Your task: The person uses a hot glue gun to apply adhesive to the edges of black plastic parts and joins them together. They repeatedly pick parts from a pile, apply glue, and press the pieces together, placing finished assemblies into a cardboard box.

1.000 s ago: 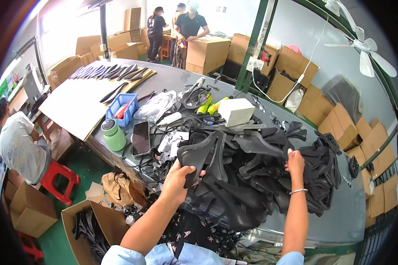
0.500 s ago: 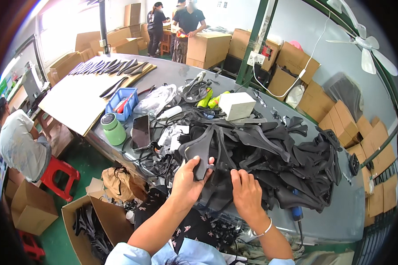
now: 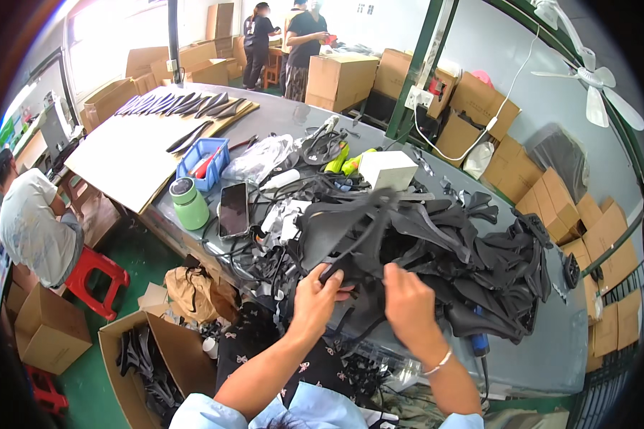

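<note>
A black saddle shell [image 3: 350, 236] is pinched in the left hand [image 3: 313, 304], right hand [image 3: 408, 304] spread beside it; best lifted clear of the pile [image 3: 479, 264]

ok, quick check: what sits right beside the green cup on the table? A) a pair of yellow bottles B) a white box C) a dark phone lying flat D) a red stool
C: the dark phone lies flat on the grey table just to the right of the green cup; the white box stands farther off, past the pile of black pieces that the left hand and right hand are working in.
</note>
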The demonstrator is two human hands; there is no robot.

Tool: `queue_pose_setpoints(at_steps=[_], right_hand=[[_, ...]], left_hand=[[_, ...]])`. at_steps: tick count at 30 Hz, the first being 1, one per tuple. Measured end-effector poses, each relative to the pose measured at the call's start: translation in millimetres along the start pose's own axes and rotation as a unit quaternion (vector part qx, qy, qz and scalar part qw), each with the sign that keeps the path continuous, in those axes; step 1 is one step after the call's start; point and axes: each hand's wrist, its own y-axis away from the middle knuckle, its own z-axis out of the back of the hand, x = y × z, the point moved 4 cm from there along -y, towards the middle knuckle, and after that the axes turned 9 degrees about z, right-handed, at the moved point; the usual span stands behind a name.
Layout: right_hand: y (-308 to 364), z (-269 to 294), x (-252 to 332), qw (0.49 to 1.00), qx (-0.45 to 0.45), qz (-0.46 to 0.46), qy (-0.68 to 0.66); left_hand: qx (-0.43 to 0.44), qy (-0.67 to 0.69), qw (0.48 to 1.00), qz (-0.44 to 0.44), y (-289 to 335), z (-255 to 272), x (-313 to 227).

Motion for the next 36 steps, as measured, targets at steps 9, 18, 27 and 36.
queue_pose_setpoints(at_steps=[9, 18, 27, 36], right_hand=[[24, 45, -88, 0.967, -0.001, -0.16, -0.199], [62, 27, -224, 0.676, -0.295, -0.401, -0.543], [112, 31, -224, 0.903, -0.087, -0.373, -0.194], [241, 106, -193, 0.83, 0.17, -0.526, -0.07]], left_hand=[[0.038, -0.232, 0.971, 0.037, 15, 17, -64], [0.025, 0.043, 0.999, -0.011, -31, 6, -70], [0.16, -0.248, 0.955, 0.022, -35, -35, 0], [0.286, -0.454, 0.825, -0.177, 22, -85, 58]])
